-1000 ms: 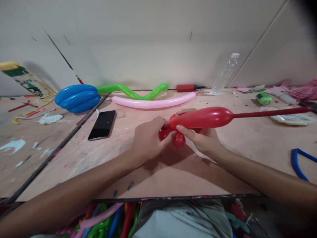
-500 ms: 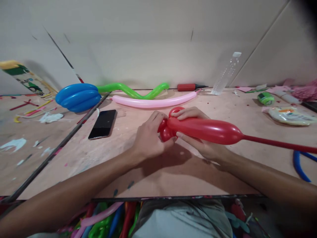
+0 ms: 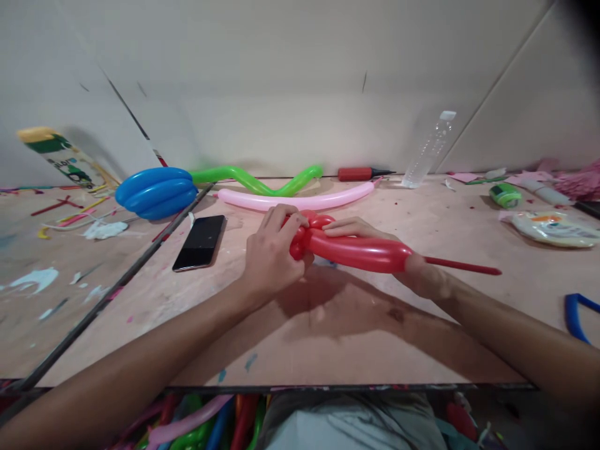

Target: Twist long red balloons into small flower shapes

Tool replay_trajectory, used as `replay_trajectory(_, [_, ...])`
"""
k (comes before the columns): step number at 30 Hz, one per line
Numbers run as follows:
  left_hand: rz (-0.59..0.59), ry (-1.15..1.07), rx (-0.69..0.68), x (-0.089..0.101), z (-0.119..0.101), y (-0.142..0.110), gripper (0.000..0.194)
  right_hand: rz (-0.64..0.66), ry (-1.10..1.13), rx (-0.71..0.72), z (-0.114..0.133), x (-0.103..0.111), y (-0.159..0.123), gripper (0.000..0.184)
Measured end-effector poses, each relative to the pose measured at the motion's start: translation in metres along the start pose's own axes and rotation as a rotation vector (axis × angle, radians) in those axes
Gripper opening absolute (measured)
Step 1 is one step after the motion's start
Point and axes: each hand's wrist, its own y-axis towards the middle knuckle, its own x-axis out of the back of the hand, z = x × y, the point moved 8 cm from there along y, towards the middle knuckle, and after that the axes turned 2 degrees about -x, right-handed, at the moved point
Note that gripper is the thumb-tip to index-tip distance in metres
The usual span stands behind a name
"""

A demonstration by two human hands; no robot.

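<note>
A red modelling balloon (image 3: pixel 360 251) is between my two hands above the table. Its left end is bunched into several small twisted bubbles; its long section runs right and ends in a thin uninflated tail. My left hand (image 3: pixel 274 247) is closed round the twisted bubbles. Behind the long section lies my right hand (image 3: pixel 356 230), fingers over the balloon near the twists; the balloon hides part of that palm. Beyond the hands rest a pink balloon (image 3: pixel 295 200) and a bent green balloon (image 3: pixel 262 184), which meets a blue bundle of balloon loops (image 3: pixel 157 192).
A phone (image 3: pixel 199 242) lies left of my hands. Along the wall are a red hand pump (image 3: pixel 355 174) and a leaning clear bottle (image 3: pixel 429 150). A plastic packet (image 3: pixel 553 229), a green roll (image 3: pixel 505 195) and a blue balloon piece (image 3: pixel 574 315) lie right. More balloons (image 3: pixel 192 428) fill the space below the table edge.
The red balloon's twisted end has moved slightly left, with more small bubbles showing. My right hand has shifted behind the long section, and the tail now looks shorter. The view has tilted up slightly.
</note>
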Motion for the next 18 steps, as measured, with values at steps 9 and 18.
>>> replay_trajectory(9, [-0.129,0.142,-0.192,0.009,-0.014,-0.005,0.041,-0.033,0.223,-0.344,-0.03,-0.003,0.005,0.055])
replay_trajectory(18, [-0.183,-0.021,-0.266,0.014,-0.044,-0.013,0.036,-0.171,0.356,-0.57,-0.042,-0.027,-0.009,0.036])
